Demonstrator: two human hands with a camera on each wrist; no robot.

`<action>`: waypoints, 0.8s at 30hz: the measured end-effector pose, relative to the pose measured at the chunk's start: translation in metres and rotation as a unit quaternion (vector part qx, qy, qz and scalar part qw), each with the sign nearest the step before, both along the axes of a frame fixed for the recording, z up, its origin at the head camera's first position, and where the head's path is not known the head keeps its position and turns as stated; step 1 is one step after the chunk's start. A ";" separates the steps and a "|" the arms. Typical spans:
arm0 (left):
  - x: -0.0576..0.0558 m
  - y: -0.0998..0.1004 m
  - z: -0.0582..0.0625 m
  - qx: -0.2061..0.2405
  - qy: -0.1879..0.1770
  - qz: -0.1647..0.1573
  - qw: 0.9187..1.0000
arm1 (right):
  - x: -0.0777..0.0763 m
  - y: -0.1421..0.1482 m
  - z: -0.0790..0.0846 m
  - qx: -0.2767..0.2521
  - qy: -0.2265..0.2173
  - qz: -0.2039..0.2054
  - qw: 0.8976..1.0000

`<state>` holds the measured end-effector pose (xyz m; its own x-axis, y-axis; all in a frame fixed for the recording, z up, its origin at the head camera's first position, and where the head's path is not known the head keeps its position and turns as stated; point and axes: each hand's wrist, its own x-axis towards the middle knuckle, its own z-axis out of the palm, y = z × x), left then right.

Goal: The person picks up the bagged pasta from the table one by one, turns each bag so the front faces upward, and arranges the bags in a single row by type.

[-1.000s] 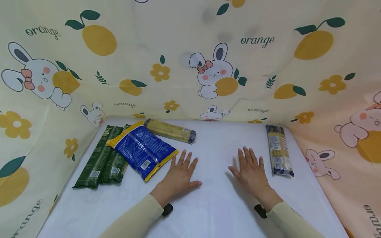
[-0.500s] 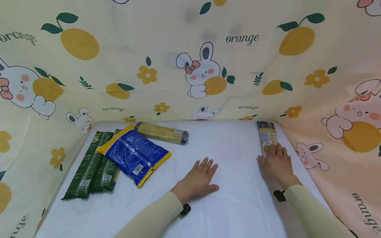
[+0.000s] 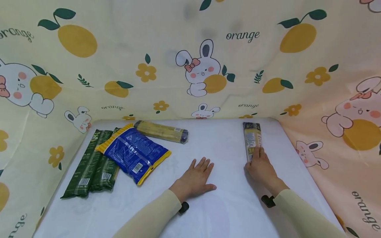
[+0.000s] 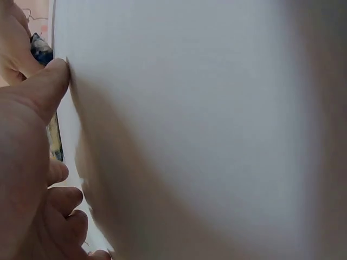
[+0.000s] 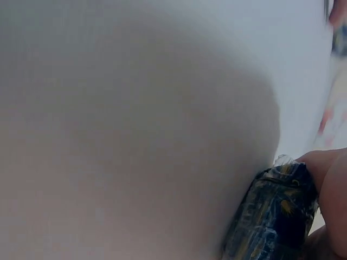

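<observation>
My right hand [image 3: 263, 170] grips the near end of a slim packet of what looks like dry pasta [image 3: 252, 138], at the table's right. Its wrapper is part clear, with yellow panels and dark blue ends; fingers hide the near half in the head view. From the right wrist, the packet's crinkled dark blue end [image 5: 274, 216] shows beside the hand, with a shadow on the table. My left hand [image 3: 194, 177] lies palm down near the middle of the table, fingers spread, holding nothing. In the left wrist view its thumb [image 4: 46, 89] reaches toward the right hand.
On the left, a plump blue bag [image 3: 135, 152] with yellow edges overlaps two long green packets [image 3: 89, 165]. Behind it lies another yellow, dark-ended packet [image 3: 162, 131]. White covers the table [image 3: 214, 142]; a cloth printed with rabbits and oranges [image 3: 166, 39] walls in the back and sides.
My right hand has reached to the right-hand packet, gripped it and shifted it left. My left hand has moved right, away from the blue bag, and stays flat. The head view has turned slightly right.
</observation>
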<state>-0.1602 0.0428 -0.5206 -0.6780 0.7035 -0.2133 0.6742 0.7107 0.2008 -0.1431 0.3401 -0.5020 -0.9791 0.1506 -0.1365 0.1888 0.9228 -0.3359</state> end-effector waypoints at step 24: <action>-0.030 -0.033 0.006 0.074 0.031 0.080 0.994 | 0.040 -0.166 -0.002 -0.052 0.094 0.192 0.976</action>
